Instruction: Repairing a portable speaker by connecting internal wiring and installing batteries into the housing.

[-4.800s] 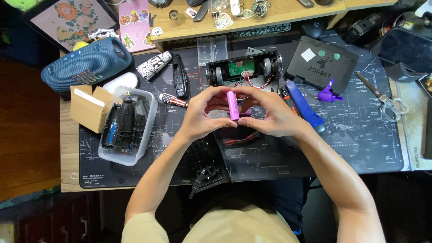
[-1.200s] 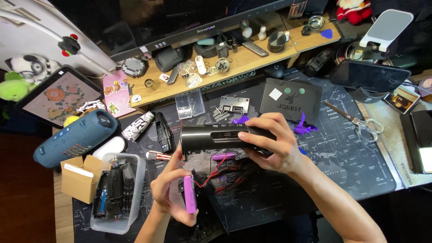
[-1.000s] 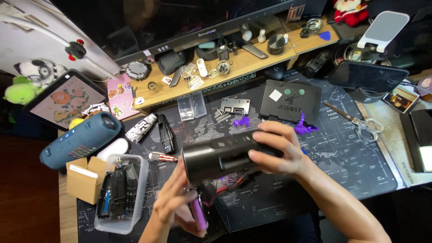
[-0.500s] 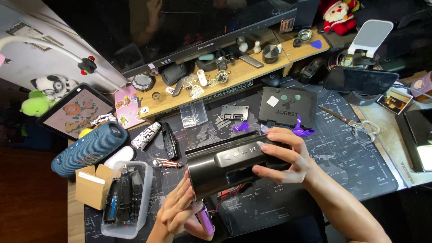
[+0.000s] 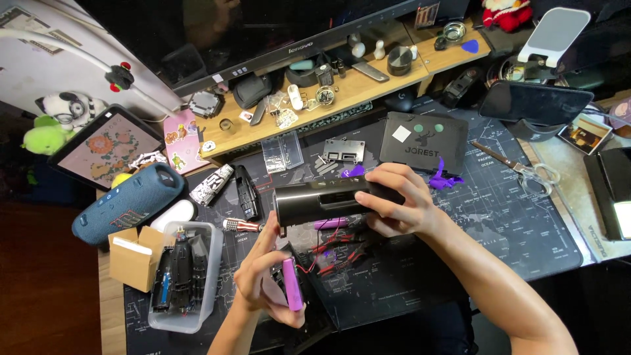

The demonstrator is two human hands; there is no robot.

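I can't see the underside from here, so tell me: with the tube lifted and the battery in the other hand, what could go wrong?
1. Red and black wires hang loose under the black tube held by the right hand; lifting further could strain or snag them.
2. The left hand pinches the purple battery lightly; it might slip onto the crowded mat.

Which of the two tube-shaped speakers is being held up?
The black one, gripped by the right hand. The blue one lies untouched on the desk's left side.
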